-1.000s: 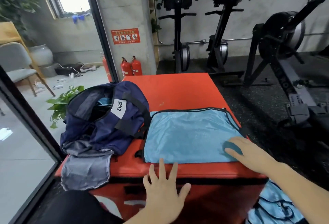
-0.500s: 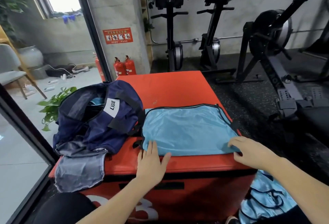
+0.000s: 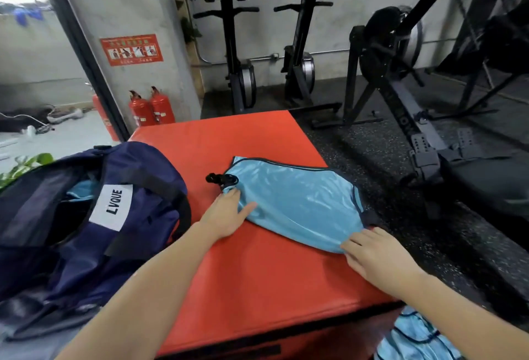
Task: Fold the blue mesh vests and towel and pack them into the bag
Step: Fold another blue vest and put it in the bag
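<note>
Head view, the only one I'm getting. I'm seeing a blue mesh vest (image 3: 294,202) lying on the orange padded box (image 3: 257,273), toward its right side, already folded down to a narrow shape with black trim along the far edge.

Left hand (image 3: 223,216) is sitting at the vest's left end, thumb on top of the fabric and fingers seemingly tucked under the edge, so it's pinching that end. A small black buckle or strap end (image 3: 219,179) is lying just beyond it.

Right hand (image 3: 372,256) is sitting at the vest's near-right corner, fingers slightly spread. I can't tell whether they're gripping the cloth or just pressing it.

The navy bag (image 3: 94,216) is sitting on the left of the box, mouth open, with something light blue showing inside. Judging from that, at least one item is already packed.

More light blue mesh (image 3: 412,339) is hanging off the near-right corner, low in frame, unfolded as far as I can see. A grey cloth (image 3: 34,316) is lying under the bag's near edge; I can't confirm whether that's the towel.

My read: roughly mid-task. This vest is nearly ready to go in, and at least one more piece is waiting to be folded.
</note>
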The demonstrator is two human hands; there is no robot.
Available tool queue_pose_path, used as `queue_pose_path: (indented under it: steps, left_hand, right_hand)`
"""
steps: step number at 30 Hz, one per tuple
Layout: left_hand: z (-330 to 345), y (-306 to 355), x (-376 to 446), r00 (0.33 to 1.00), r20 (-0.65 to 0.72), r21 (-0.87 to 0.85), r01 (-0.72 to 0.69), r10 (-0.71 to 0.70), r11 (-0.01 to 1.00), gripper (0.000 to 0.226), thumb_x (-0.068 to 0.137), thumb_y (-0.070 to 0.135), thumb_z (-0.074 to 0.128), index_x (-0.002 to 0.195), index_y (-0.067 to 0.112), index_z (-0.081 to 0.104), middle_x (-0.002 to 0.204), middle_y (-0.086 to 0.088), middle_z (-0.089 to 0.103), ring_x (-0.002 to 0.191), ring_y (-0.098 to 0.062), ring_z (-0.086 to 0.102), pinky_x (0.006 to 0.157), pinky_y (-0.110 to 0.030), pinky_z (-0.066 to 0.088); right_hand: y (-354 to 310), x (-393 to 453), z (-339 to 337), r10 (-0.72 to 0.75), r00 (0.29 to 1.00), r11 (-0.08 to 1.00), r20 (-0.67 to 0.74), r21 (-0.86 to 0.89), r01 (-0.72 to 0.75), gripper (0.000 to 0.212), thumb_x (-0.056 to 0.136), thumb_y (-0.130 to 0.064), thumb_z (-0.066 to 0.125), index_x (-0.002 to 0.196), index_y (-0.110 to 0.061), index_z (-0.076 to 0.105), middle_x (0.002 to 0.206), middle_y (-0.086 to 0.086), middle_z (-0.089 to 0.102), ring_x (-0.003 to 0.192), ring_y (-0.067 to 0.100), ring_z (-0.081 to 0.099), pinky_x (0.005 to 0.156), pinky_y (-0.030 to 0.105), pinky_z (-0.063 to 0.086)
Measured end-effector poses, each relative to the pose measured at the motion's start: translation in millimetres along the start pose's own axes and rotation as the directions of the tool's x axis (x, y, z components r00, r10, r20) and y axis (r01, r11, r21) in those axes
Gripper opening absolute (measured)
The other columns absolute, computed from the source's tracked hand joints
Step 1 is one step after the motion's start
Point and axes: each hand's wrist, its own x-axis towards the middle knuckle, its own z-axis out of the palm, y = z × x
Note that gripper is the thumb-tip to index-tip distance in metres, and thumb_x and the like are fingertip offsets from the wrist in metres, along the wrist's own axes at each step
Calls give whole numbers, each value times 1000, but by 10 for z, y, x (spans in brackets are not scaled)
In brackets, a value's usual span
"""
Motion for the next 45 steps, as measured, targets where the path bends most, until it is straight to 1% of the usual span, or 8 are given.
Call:
queue_pose_path:
  steps: [7, 14, 20, 23, 26, 36, 41, 45]
  left_hand:
    - [-190, -173, 682, 998, -36, -44, -49, 47, 998, 53, 97, 47, 53, 139, 14, 54, 137, -10, 58, 128, -29, 52, 105, -38, 41]
    - [-298, -517, 728, 931, -270, -401, 124, -247, 908, 26, 90, 13, 63, 114, 10, 73, 120, -9, 71, 117, -27, 62, 102, -30, 41]
    - [-207, -446, 441, 944, -291, -230, 86, -153, 969, 29, 86, 1, 53, 105, 7, 74, 110, -18, 65, 107, -40, 57, 94, -35, 37]
    - [-153, -217, 78, 957, -270, -209, 45, -101, 977, 31, 88, 6, 53, 110, 15, 74, 129, -17, 59, 122, -39, 53, 99, -35, 41]
    - [-164, 74, -504, 979, -202, -214, -78, 34, 974, 31, 90, 3, 56, 114, 13, 72, 143, -22, 51, 135, -33, 47, 107, -30, 34]
    - [-236, -115, -1927, 978, -206, -289, -81, 21, 954, 23, 89, 12, 66, 107, 24, 75, 121, 5, 69, 116, -11, 61, 104, -17, 36]
    - [-33, -347, -2304, 987, -130, -232, -122, 94, 965, 28, 80, 40, 79, 106, 30, 75, 103, 22, 64, 104, -2, 57, 94, -12, 38]
    - [119, -375, -2379, 975, -67, -134, -218, 211, 967, 77, 63, 90, 52, 110, 33, 71, 107, 22, 64, 108, -1, 49, 99, -21, 38]
  right_hand:
    - [-354, 265, 102, 8, 1000, 998, 13, 68, -9, 18, 86, -29, 51, 72, -26, 63, 68, -7, 52, 61, 18, 55, 53, 33, 44]
    - [-677, 444, 35, 14, 989, 988, 149, 149, -36, 18, 73, -25, 76, 67, -25, 58, 64, -7, 45, 49, 16, 51, 39, 28, 39]
    - [-938, 591, -179, 60, 958, 989, 281, 111, -94, 32, 63, -29, 85, 54, -25, 54, 55, -7, 45, 40, 14, 49, 40, 25, 19]
    - [-1186, 689, -320, 70, 945, 976, 319, 175, -131, 15, 89, -26, 63, 79, -15, 64, 81, 3, 61, 69, 27, 63, 55, 31, 31]
    - [-1432, 773, -410, 108, 878, 894, 466, 341, -291, 23, 94, -24, 47, 99, -10, 65, 103, 13, 64, 96, 36, 61, 70, 35, 39]
    - [-1681, 670, -821, 4, 883, 381, 469, 816, -435, 14, 87, -34, 74, 99, -25, 74, 80, -12, 74, 77, -2, 67, 79, 18, 52]
    - [-828, 268, -704, 35, 884, 722, 466, 600, -344, 18, 82, -40, 78, 97, -29, 74, 84, -22, 68, 85, -10, 62, 81, 16, 44]
    - [-393, -59, -694, -3, 828, 847, 561, 441, -296, 47, 67, -68, 73, 100, -35, 72, 97, -17, 64, 95, 2, 57, 90, 24, 44]
